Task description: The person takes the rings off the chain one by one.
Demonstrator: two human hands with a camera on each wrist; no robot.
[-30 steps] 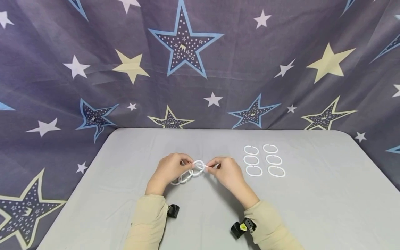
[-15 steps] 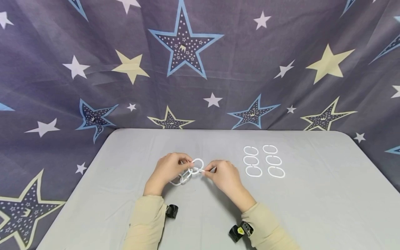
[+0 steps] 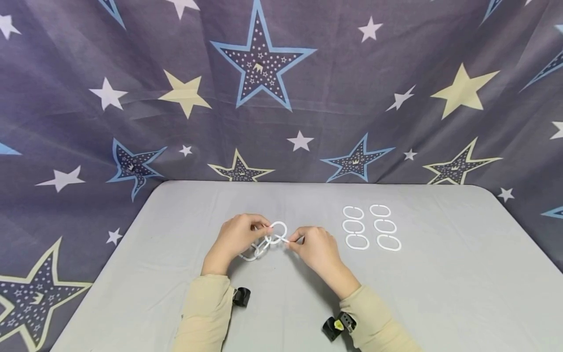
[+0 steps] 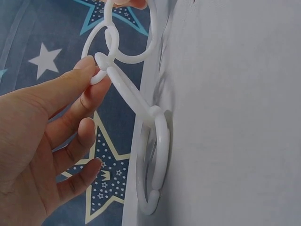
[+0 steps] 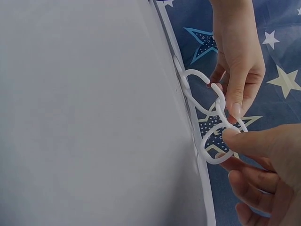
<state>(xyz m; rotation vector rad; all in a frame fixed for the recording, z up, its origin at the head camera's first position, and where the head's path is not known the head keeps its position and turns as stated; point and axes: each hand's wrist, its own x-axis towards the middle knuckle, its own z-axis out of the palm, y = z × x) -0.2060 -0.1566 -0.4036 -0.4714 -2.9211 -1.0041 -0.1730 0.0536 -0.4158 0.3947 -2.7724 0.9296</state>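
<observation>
My left hand (image 3: 239, 239) pinches a white plastic chain link (image 4: 88, 42) between thumb and index finger. From that link a short run of joined links trails down, with a lower link (image 4: 160, 155) reaching the grey tabletop in the left wrist view. Thumb and fingers of my right hand (image 3: 318, 249) pinch another white link (image 5: 205, 147), which passes through the left hand's link. Both hands face each other over the middle of the table, fingertips close together. In the right wrist view, a link of the trailing chain shows a gap (image 5: 196, 73) in its loop.
Several loose white oval links lie in two columns to the right, among them a near link (image 3: 369, 242) and a far link (image 3: 371, 210). The grey table (image 3: 440, 283) ends against a star-patterned curtain (image 3: 334, 98). Black wrist cameras (image 3: 333, 328) sit below the sleeves.
Over the last second my right hand has shifted slightly toward me with its link, and the left hand's ring stands out more fully. In the last half second almost nothing moves.
</observation>
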